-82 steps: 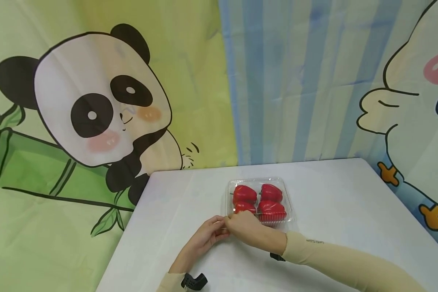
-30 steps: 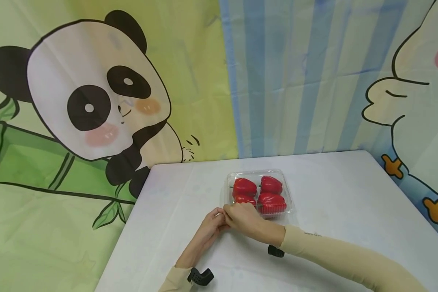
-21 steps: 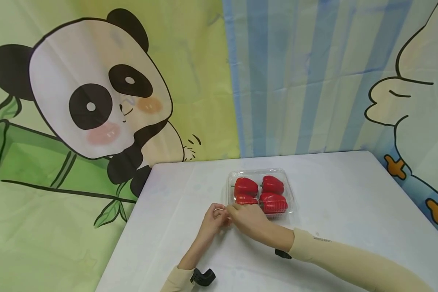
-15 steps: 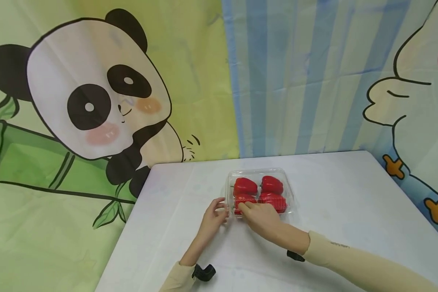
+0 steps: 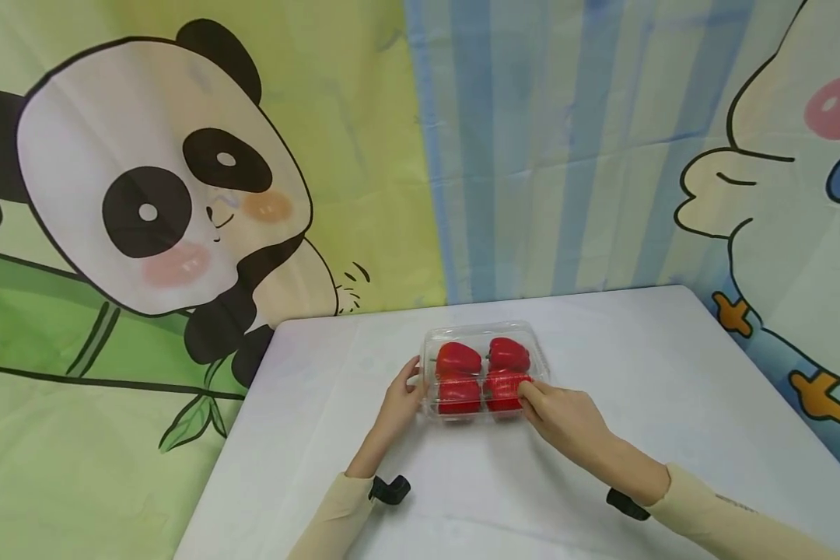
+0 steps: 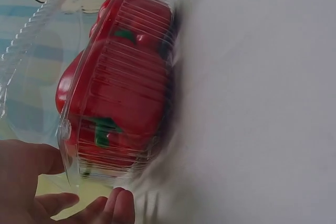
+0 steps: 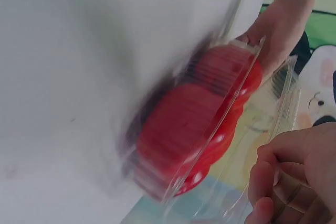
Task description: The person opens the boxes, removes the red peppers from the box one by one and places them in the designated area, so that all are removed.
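A clear plastic clamshell box (image 5: 486,330) with several red bell peppers (image 5: 458,395) in it sits on the white table. Its ribbed lid (image 6: 37,27) stands tilted up, with a gap between it and the base rim in both wrist views. At the box's left side my left hand (image 5: 400,400) holds the corner, its thumb (image 6: 50,160) at the rim and its fingers lower by the side wall. My right hand (image 5: 567,420) is at the front right, pinching the lid's edge between thumb and fingertips. The right wrist view shows that hand (image 7: 304,174) beside the lid.
The white table (image 5: 336,373) runs on around the box and both forearms. A curtain with a panda print (image 5: 147,194) and blue stripes (image 5: 518,194) hangs behind it. Each wrist carries a black strap mount (image 5: 390,490).
Both hands were together at the box's front left corner. My right hand has moved right along the front edge to the right corner, while my left hand has shifted onto the left side.
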Demonstrator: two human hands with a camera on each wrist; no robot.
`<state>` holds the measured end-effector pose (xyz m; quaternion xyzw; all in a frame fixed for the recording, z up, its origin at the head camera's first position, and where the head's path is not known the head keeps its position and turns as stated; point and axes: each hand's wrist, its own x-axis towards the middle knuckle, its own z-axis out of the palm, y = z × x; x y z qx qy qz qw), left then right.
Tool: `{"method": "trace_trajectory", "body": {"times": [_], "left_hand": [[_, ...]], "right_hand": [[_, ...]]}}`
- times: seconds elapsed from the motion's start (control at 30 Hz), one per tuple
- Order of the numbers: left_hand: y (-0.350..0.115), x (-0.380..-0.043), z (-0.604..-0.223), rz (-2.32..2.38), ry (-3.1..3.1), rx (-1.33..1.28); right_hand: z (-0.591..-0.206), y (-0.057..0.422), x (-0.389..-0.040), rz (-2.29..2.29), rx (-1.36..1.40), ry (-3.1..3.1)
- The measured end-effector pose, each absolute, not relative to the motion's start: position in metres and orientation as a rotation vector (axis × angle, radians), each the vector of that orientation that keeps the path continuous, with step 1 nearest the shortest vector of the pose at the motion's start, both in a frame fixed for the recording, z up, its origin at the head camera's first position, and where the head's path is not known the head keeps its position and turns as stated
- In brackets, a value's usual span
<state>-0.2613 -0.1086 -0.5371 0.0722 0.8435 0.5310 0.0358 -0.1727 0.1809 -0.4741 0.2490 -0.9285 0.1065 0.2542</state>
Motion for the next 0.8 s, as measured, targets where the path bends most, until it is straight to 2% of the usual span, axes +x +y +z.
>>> {"method": "trace_trajectory", "body": {"times": [0.27,0.47,0.8], "left_hand": [[-0.104,-0.280,-0.535,1.562,2.638,0.231],[-0.101,-0.292,-0.536,1.546,2.660,0.240],[-0.103,-0.296,-0.537,1.510,2.628,0.259]], "right_hand": [[-0.465,0.212,-0.169,0.339,0.577,-2.560],[-0.452,0.219,-0.175,0.423,0.524,-2.553],[-0.431,0.215,-0.223,0.787,0.464,-2.348]]}}
